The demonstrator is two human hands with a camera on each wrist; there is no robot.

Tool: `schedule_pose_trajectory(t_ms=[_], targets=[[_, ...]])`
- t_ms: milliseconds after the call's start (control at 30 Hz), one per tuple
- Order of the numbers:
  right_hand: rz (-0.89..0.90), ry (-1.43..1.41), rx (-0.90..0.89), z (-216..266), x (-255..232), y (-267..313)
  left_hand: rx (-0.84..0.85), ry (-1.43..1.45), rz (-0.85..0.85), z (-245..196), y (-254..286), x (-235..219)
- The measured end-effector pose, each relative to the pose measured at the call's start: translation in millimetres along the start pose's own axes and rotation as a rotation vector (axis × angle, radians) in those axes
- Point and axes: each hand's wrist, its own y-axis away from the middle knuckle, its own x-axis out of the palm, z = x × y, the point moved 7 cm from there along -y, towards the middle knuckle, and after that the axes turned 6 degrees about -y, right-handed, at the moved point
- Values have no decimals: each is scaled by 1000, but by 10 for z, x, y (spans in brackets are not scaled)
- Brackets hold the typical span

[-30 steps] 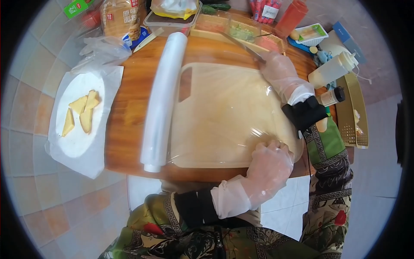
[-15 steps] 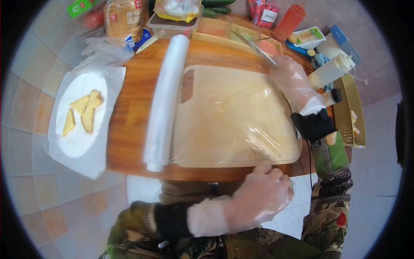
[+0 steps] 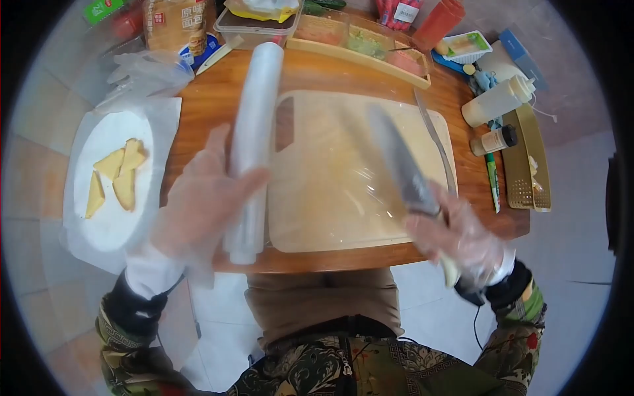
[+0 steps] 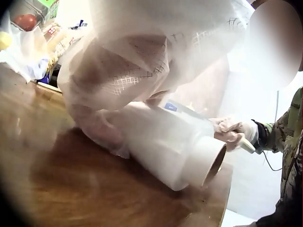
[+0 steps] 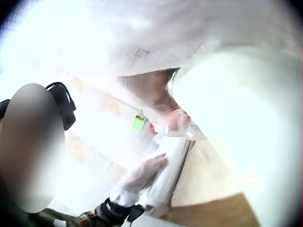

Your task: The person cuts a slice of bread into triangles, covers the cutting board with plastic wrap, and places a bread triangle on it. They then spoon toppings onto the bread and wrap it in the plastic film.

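My gloved left hand (image 3: 201, 201) is blurred at the cling film roll (image 3: 257, 99), thumb across it and fingers extended along its left side. In the left wrist view the glove (image 4: 120, 75) covers part of the roll (image 4: 163, 144); whether it touches is unclear. My gloved right hand (image 3: 462, 237) grips the pale handle of a broad knife (image 3: 401, 162), its blade raised over the cutting board (image 3: 310, 224). Shiny film shows on the board. A long thin knife (image 3: 434, 135) lies along the board's right edge.
Yellow wedges (image 3: 123, 188) lie on white paper (image 3: 148, 125) at the left. Behind the board stands a divided tray (image 3: 330, 53). At the right are a squeeze bottle (image 3: 495, 102), a seasoning bottle (image 3: 492, 140), a green marker (image 3: 493, 181) and a perforated basket (image 3: 525, 162).
My left hand has moved from the board's front right across to the roll. My right hand has come nearer with a broad knife, and a thin knife now shows lying at the board's right.
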Motion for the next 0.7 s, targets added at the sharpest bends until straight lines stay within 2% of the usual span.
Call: schedule_pose_trajectory(t_ms=[67, 100, 167, 200, 233, 300, 333, 400, 433, 500, 567, 700], targets=[[300, -381, -339, -219, 227, 129, 153, 7, -71, 124, -116, 35], [297, -380, -333, -206, 293, 180, 151, 11, -65, 131, -133, 39], [301, -152, -259, -194, 478, 257, 141, 12, -82, 118, -154, 34], [312, -192, -198, -354, 487, 225, 141, 16, -78, 70, -147, 18], [309, -193, -191, -322, 492, 236, 105, 15, -29, 20, -124, 8], [201, 459, -420, -131, 495, 284, 69, 20, 24, -55, -97, -18], [201, 462, -412, -149, 490, 276, 88, -18, 11, -84, -93, -34], [213, 595, -586, -132, 520, 297, 106, -51, 1, -161, -72, -82], [215, 597, -582, -156, 514, 278, 75, -91, 31, -191, -59, -95], [202, 894, -750, -153, 568, 303, 42, -130, 67, -161, -58, -62], [235, 948, -751, -238, 567, 274, 146, -64, 14, -174, -59, -52], [255, 1039, -729, -248, 546, 289, 148, -68, 7, -134, -75, -13]])
